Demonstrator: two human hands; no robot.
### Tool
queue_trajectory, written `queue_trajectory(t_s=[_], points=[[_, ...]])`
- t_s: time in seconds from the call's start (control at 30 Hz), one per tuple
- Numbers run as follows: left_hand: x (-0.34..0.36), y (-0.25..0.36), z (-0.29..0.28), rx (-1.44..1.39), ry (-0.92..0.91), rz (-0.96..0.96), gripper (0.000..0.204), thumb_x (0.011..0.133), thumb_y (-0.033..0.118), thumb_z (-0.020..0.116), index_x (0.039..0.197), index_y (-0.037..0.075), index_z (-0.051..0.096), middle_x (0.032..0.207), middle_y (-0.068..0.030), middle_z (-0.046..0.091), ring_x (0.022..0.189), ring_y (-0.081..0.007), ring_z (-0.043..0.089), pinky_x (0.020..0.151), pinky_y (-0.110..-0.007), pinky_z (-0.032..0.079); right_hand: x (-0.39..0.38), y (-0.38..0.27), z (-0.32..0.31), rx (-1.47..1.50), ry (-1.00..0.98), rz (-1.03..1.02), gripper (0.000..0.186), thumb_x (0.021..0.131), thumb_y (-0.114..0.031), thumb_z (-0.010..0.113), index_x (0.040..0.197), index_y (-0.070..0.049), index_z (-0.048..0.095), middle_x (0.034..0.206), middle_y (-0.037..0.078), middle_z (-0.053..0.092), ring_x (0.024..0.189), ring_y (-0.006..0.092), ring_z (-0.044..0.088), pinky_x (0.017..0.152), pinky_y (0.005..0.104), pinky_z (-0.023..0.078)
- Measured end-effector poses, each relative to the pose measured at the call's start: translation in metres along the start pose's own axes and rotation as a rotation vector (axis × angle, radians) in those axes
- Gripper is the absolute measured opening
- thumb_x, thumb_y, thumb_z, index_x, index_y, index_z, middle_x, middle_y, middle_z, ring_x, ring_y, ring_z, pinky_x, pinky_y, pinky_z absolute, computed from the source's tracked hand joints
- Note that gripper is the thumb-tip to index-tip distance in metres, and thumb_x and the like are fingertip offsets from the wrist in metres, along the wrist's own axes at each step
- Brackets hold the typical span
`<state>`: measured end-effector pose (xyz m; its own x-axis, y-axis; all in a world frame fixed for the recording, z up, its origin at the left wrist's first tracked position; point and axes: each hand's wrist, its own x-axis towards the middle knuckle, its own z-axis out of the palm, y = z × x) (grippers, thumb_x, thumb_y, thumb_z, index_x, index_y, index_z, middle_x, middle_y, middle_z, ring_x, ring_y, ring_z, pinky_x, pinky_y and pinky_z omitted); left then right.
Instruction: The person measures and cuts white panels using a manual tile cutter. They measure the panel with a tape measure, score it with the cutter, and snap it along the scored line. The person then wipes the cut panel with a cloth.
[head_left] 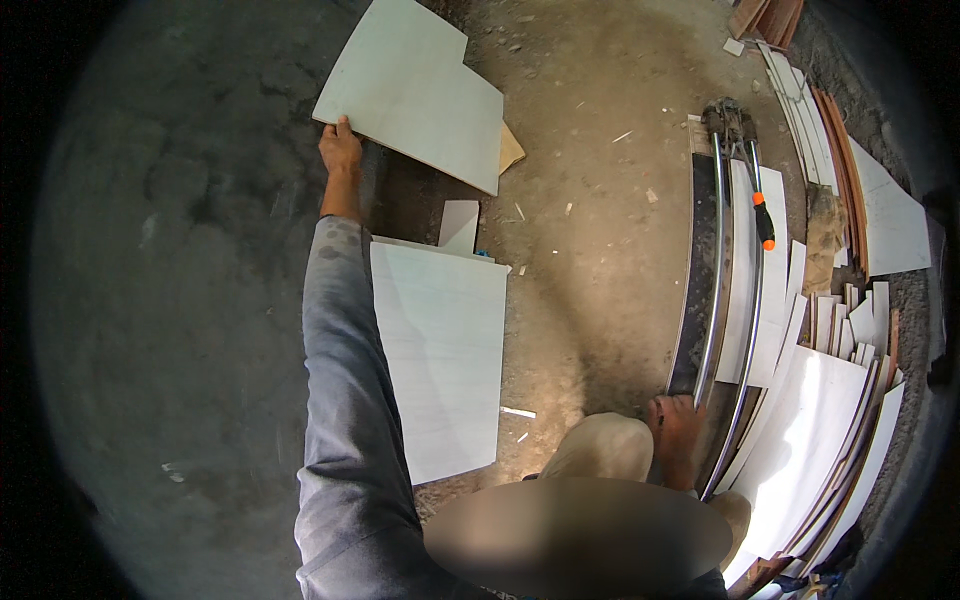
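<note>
My left arm reaches far forward, and my left hand (341,147) pinches the near left edge of a large white tile (415,95). That tile has a notch at its far right corner and is tilted off the floor. Close to my knee, my right hand (676,430) has its fingers curled at the near end of a manual tile cutter (712,270); part of the grip is hidden. The cutter has two long metal rails and a dark base. A black and orange handle (764,222) lies along its right rail. A white tile strip (742,270) sits under the rails.
Another large white tile (445,350) lies beside my left forearm, with a small offcut (459,226) at its far edge. Stacked tiles and narrow strips (815,430) line the right side. Small chips litter the dusty floor (590,280). A smooth grey surface (190,300) spreads at left.
</note>
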<state>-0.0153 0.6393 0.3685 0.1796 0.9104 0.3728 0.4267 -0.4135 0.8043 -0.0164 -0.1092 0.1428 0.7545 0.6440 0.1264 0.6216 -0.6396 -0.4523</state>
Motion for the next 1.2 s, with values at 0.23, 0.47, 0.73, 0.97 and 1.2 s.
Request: queue_trajectory(t_s=[0.23, 0.47, 0.73, 0.97, 1.2], points=[[0.003, 0.001, 0.000, 0.005, -0.024, 0.079, 0.040, 0.109, 0.029, 0.057, 0.121, -0.008, 0.066, 0.108, -0.0207, 0.073, 0.096, -0.0281, 0.071, 0.082, -0.041, 0.055, 0.004, -0.004, -0.011, 0.049, -0.041, 0.029, 0.023, 0.095, -0.030, 0.067, 0.091, -0.008, 0.073, 0.087, 0.009, 0.071, 0.093, 0.0286, 0.064, 0.096, 0.0525, 0.041], [-0.014, 0.031, -0.005, -0.254, -0.167, -0.140, 0.034, 0.110, 0.022, 0.053, 0.135, -0.002, 0.058, 0.129, -0.0187, 0.067, 0.106, -0.0313, 0.071, 0.091, -0.047, 0.060, 0.003, -0.005, -0.016, 0.027, -0.021, 0.036, 0.027, 0.096, -0.034, 0.066, 0.091, -0.008, 0.074, 0.089, 0.009, 0.073, 0.097, 0.0279, 0.065, 0.099, 0.0524, 0.040], [-0.041, 0.066, 0.001, -0.176, -0.231, -0.039, 0.039, 0.109, 0.027, 0.055, 0.134, -0.002, 0.057, 0.121, -0.0177, 0.069, 0.102, -0.0297, 0.071, 0.088, -0.044, 0.061, 0.002, -0.010, -0.016, -0.024, -0.082, 0.087, 0.031, 0.097, -0.036, 0.066, 0.093, -0.007, 0.074, 0.093, 0.011, 0.073, 0.101, 0.0286, 0.064, 0.103, 0.0551, 0.039], [0.016, 0.138, 0.004, -0.141, -0.153, -0.081, 0.054, 0.100, 0.041, 0.064, 0.130, -0.005, 0.064, 0.121, -0.0220, 0.071, 0.108, -0.0343, 0.072, 0.089, -0.049, 0.059, 0.002, -0.009, -0.022, 0.044, -0.064, 0.063, 0.026, 0.095, -0.032, 0.070, 0.093, -0.006, 0.074, 0.091, 0.010, 0.072, 0.099, 0.0286, 0.064, 0.102, 0.0548, 0.041], [0.068, 0.155, 0.055, 0.726, -0.372, 0.062, 0.060, 0.101, 0.042, 0.065, 0.131, -0.009, 0.064, 0.128, -0.0268, 0.069, 0.113, -0.0386, 0.071, 0.090, -0.048, 0.059, 0.007, -0.015, -0.022, -0.010, -0.049, 0.077, 0.023, 0.093, -0.029, 0.073, 0.090, -0.006, 0.073, 0.092, 0.010, 0.072, 0.098, 0.0275, 0.064, 0.099, 0.0526, 0.042]])
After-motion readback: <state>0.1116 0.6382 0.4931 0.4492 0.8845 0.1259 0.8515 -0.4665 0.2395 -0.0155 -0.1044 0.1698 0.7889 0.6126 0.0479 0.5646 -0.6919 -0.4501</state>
